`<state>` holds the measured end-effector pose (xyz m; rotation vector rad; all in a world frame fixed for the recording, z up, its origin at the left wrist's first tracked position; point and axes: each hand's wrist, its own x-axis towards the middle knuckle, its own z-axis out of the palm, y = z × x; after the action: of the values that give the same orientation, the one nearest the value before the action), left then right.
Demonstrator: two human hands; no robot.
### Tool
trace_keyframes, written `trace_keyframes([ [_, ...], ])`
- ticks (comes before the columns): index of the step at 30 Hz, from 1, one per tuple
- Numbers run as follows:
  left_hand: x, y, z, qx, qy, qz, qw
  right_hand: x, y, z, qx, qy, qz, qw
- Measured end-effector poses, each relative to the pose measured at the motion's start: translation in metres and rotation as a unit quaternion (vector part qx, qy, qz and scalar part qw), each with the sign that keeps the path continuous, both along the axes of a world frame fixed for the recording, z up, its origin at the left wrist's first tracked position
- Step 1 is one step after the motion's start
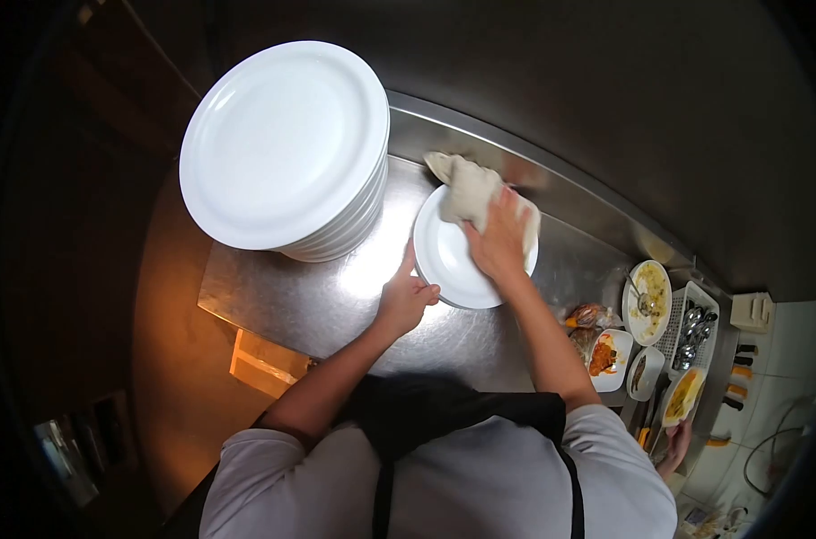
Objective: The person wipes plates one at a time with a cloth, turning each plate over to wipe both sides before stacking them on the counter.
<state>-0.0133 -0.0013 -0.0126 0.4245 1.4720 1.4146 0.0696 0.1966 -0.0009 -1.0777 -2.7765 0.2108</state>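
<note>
A single white plate [451, 262] lies flat on the steel counter [322, 301]. My left hand [406, 301] grips the plate's near-left rim, thumb on top. My right hand [498, 238] presses a beige cloth [466, 189] onto the plate's upper half; the cloth spills over the far rim. Just to the left, a tall stack of several white plates [282, 144] stands on the counter, close to the single plate but apart from it.
Further along the counter to the right are a plate with food scraps and a spoon [648, 289], a dish with orange food [608, 355], a small bowl [644, 373] and a cutlery basket [691, 328]. Another person's hand [675, 446] holds a yellow dish [683, 395].
</note>
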Motion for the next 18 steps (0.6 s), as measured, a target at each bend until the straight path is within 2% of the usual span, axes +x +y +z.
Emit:
trace_keyframes([
  [3,0.001,0.001,-0.002,-0.006,-0.026,0.016,1.0,-0.037,-0.032,-0.003,-0.069,0.078,0.121,0.987],
  [5,0.0,0.004,-0.021,-0.003,-0.064,0.03,0.997,-0.024,-0.058,-0.013,-0.141,0.13,0.196,0.962],
  [6,0.001,0.003,-0.035,0.045,0.051,0.039,0.997,-0.009,-0.074,-0.015,-0.189,0.163,0.225,0.942],
  [8,0.005,-0.003,-0.06,0.14,0.273,0.06,0.95,0.026,-0.086,0.019,-0.321,0.12,0.197,0.919],
  [9,-0.001,-0.012,-0.058,0.1,0.249,0.015,0.963,0.045,-0.085,0.032,-0.386,0.097,0.18,0.899],
  [12,-0.013,-0.002,-0.038,0.037,0.153,0.057,0.986,0.103,-0.054,0.013,-0.166,0.06,0.148,0.973],
  [13,-0.014,0.003,-0.018,-0.028,0.247,0.092,0.964,0.112,-0.042,0.01,-0.076,0.066,0.113,0.988],
  [14,-0.02,0.009,-0.02,-0.023,0.287,0.098,0.953,0.113,-0.03,0.007,0.014,0.071,0.078,0.994],
  [16,-0.032,0.025,0.004,-0.062,0.385,0.028,0.921,0.099,-0.007,-0.012,0.03,0.138,-0.036,0.989],
  [18,-0.037,0.039,0.008,-0.086,0.373,0.043,0.923,0.087,0.004,-0.007,0.014,0.183,-0.12,0.976],
])
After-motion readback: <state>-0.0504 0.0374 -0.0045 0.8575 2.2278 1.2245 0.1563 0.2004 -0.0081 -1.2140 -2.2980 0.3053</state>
